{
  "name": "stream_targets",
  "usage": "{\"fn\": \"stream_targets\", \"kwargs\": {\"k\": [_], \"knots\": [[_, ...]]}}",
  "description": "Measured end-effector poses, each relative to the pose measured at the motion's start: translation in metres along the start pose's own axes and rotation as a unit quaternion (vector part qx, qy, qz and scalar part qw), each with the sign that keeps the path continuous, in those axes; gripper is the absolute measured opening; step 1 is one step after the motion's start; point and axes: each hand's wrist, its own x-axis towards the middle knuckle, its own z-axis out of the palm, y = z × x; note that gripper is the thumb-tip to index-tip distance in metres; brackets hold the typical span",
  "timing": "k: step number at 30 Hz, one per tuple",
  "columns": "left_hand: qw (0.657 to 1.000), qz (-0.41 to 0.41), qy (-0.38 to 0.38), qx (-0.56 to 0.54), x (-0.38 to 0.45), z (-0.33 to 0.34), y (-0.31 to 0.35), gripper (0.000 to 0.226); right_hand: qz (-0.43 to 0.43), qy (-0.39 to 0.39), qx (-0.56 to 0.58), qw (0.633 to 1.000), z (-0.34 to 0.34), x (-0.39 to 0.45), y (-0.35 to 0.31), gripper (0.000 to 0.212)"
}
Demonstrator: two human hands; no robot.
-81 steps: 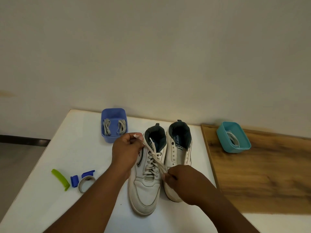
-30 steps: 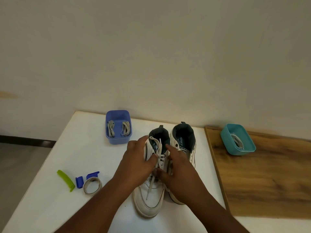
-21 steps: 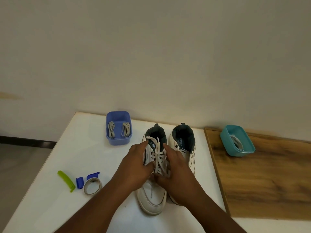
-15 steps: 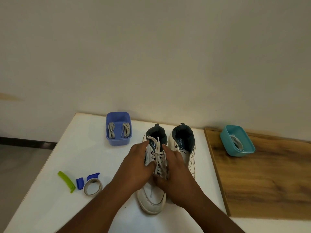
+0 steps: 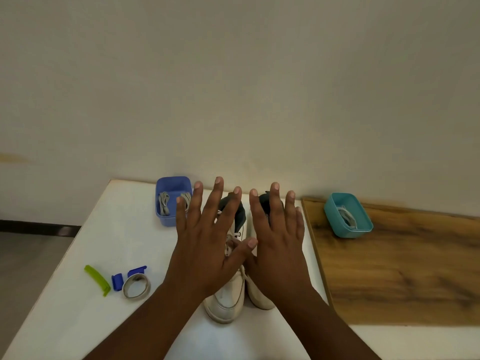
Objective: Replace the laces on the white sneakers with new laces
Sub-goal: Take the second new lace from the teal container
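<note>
Left hand point(image 5: 205, 245) and right hand point(image 5: 279, 245) have released the laced sneaker point(image 5: 228, 300) (fingers now spread flat above).

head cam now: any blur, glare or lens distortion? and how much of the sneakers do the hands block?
Head view: soft, even light, no glare; faint shadows beside the blue tub and teal tub. Wide-angle bend shows in the table edges splaying outward. Focus is soft overall, no obvious motion blur. The spread left hand and right hand cover most of both white sneakers; toes and collars show.

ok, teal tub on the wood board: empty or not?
Not empty. The teal tub holds a pale lace bundle against its inner wall.
</note>
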Motion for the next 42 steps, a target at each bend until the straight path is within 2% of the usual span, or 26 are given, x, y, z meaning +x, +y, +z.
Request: {"fn": "stream_targets", "kwargs": {"k": [8, 16, 20, 23, 28, 32, 36, 42], "knots": [[0.999, 0.002, -0.008, 0.036, 0.008, -0.023, 0.033, 0.08, 0.001, 0.019, 0.002, 1.0, -0.038, -0.008, 0.006, 0.087], [0.998, 0.039, 0.022, 0.038, 0.045, -0.044, 0.08, 0.079, 0.028, 0.061, 0.041, 0.997, -0.095, -0.003, 0.029, 0.086], [0.997, 0.062, 0.032, 0.029, 0.066, -0.031, 0.121, 0.059, 0.058, 0.108, 0.056, 0.991, -0.124, 0.001, 0.069, 0.065], [0.995, 0.097, 0.012, 0.036, 0.079, -0.007, 0.16, 0.07, 0.077, 0.106, 0.028, 0.991, -0.14, 0.004, 0.112, 0.05], [0.993, 0.103, -0.056, 0.031, 0.109, 0.042, 0.202, 0.076, 0.129, 0.08, 0.0, 0.988, -0.148, 0.017, 0.185, 0.044], [0.991, 0.085, -0.104, 0.022, 0.124, 0.09, 0.209, 0.087, 0.17, 0.014, -0.003, 0.985, -0.123, 0.034, 0.231, 0.045], [0.986, 0.084, -0.139, 0.031, 0.126, 0.125, 0.202, 0.084, 0.19, -0.064, -0.022, 0.979, -0.083, 0.051, 0.266, 0.044], [0.988, 0.07, -0.134, 0.029, 0.119, 0.154, 0.191, 0.08, 0.172, -0.128, -0.082, 0.973, -0.041, 0.073, 0.292, 0.046]]}}
